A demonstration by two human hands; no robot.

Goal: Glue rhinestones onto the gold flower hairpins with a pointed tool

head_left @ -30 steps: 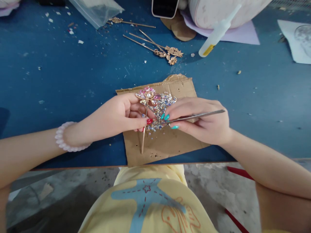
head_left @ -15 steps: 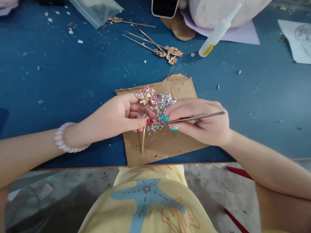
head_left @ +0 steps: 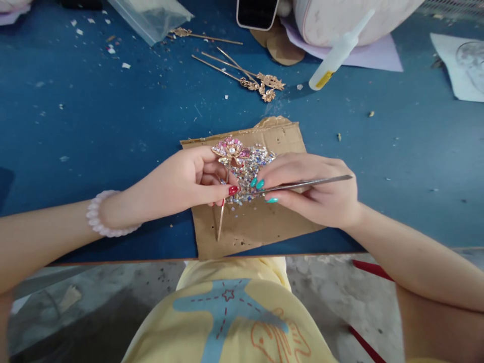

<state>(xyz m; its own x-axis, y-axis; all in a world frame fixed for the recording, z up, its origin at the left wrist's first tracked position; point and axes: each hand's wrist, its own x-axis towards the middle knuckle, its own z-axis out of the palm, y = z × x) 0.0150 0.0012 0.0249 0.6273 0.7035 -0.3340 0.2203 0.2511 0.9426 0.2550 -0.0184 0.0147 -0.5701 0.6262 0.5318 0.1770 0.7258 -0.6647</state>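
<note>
My left hand (head_left: 189,179) grips a gold hairpin with a pink jeweled flower (head_left: 231,149), its stem pointing down toward the front. Metal tweezers (head_left: 313,182) are pinched between the fingers of my right hand (head_left: 313,189), their tips low over a pile of small shiny stones (head_left: 259,156). The pile lies on a piece of brown cardboard (head_left: 264,224). The tweezer tips are close to my left thumb; whether they hold a stone is too small to tell.
Several gold hairpins (head_left: 249,83) lie behind the cardboard. Further back are a plastic bag (head_left: 151,17), a phone (head_left: 257,12), a white bottle with a nozzle (head_left: 333,58) and a pale rounded object (head_left: 351,20). A printed sheet (head_left: 459,65) is at the right.
The hairpin in my left hand has tilted slightly, its stem end shifting a little left. My right hand and the tweezers have barely moved.
</note>
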